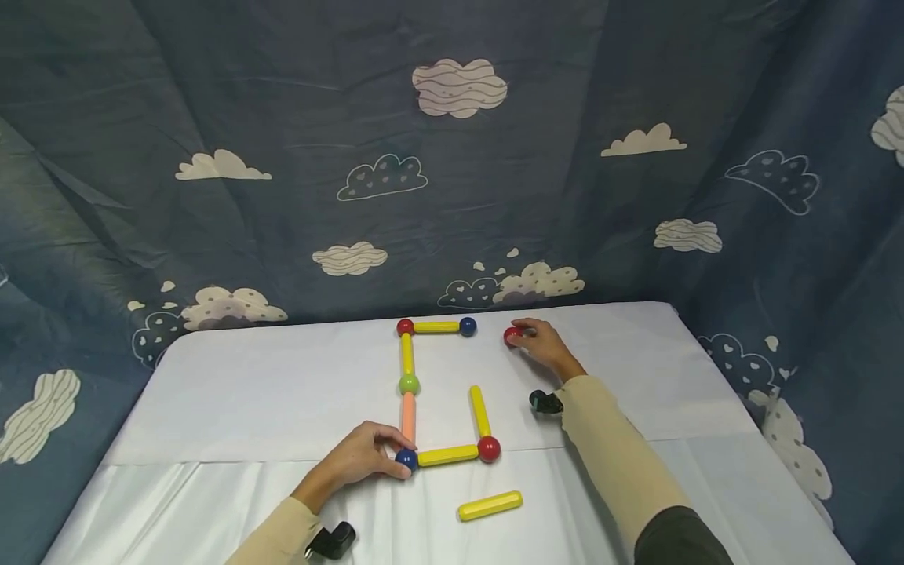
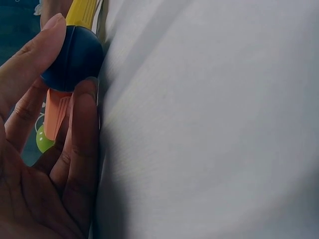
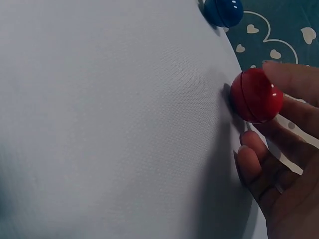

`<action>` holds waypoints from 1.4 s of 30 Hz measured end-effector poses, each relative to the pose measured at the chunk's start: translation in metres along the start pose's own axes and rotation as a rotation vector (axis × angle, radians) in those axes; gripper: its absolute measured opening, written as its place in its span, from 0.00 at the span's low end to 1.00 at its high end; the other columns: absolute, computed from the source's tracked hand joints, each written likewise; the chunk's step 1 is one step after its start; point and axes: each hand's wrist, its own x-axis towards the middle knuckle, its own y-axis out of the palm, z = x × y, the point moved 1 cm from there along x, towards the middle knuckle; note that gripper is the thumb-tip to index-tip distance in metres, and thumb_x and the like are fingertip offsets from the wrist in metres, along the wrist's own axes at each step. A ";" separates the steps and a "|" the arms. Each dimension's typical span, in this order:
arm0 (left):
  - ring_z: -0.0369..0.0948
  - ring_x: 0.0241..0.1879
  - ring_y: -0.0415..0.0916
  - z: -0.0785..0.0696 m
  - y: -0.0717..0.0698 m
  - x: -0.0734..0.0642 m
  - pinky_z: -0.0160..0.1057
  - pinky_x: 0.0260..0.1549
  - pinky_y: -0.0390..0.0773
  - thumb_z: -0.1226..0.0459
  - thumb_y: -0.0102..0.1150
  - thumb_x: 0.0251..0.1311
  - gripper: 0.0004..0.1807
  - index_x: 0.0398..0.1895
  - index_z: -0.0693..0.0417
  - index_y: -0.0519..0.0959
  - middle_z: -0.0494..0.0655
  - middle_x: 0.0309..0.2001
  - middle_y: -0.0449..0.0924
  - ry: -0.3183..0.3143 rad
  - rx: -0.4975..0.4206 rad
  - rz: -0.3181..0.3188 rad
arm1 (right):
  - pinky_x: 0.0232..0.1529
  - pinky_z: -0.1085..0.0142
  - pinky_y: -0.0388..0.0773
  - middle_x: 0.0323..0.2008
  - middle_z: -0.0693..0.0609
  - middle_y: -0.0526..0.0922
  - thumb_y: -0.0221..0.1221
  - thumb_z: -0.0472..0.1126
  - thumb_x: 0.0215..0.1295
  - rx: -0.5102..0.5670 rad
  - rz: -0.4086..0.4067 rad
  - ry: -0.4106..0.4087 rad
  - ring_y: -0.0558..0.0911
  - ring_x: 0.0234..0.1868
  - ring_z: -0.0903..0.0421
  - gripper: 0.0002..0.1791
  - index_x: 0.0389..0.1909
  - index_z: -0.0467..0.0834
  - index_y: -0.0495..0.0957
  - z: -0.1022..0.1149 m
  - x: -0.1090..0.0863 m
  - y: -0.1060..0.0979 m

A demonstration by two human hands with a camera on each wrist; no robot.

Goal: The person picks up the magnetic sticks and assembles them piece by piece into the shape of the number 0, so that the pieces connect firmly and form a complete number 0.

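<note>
On the white cloth lies a figure of coloured rods and balls. My left hand (image 1: 366,455) pinches the blue ball (image 2: 75,59) at its near left corner between thumb and fingers. From that ball a pink rod (image 1: 409,417) runs back to a green ball (image 1: 409,384), and a yellow rod (image 1: 448,455) leads right to a red ball (image 1: 489,449). Off to the far right, my right hand (image 1: 540,344) holds a separate red ball (image 3: 256,95) at its fingertips, close over the cloth. A second blue ball (image 1: 468,326) ends the figure's back row, left of that hand.
A loose yellow rod (image 1: 490,506) lies at the front of the table (image 1: 233,392). Another yellow rod (image 1: 479,410) points back from the near red ball. Behind the table hangs a dark cloud-patterned curtain (image 1: 282,212). Both wrists carry small black cameras.
</note>
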 end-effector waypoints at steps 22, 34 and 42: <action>0.40 0.29 0.67 0.000 0.001 0.002 0.34 0.27 0.66 0.64 0.78 0.40 0.19 0.40 0.52 0.85 0.42 0.34 0.78 -0.028 0.015 0.003 | 0.52 0.58 0.75 0.52 0.44 0.78 0.68 0.36 0.56 -0.071 0.048 -0.101 0.75 0.47 0.48 0.22 0.53 0.42 0.77 0.014 -0.020 0.017; 0.40 0.31 0.67 0.000 -0.001 0.002 0.34 0.28 0.66 0.64 0.78 0.40 0.19 0.40 0.52 0.85 0.42 0.34 0.78 -0.013 0.008 0.007 | 0.43 0.65 0.78 0.50 0.48 0.79 0.69 0.37 0.56 -0.077 0.141 -0.146 0.76 0.40 0.53 0.21 0.52 0.45 0.79 0.029 -0.035 0.036; 0.39 0.29 0.67 0.000 -0.001 0.000 0.33 0.27 0.66 0.64 0.77 0.41 0.19 0.40 0.53 0.85 0.42 0.34 0.78 -0.024 0.016 -0.001 | 0.43 0.66 0.77 0.49 0.49 0.79 0.69 0.36 0.55 -0.072 0.173 -0.181 0.75 0.40 0.53 0.20 0.49 0.46 0.79 0.032 -0.041 0.046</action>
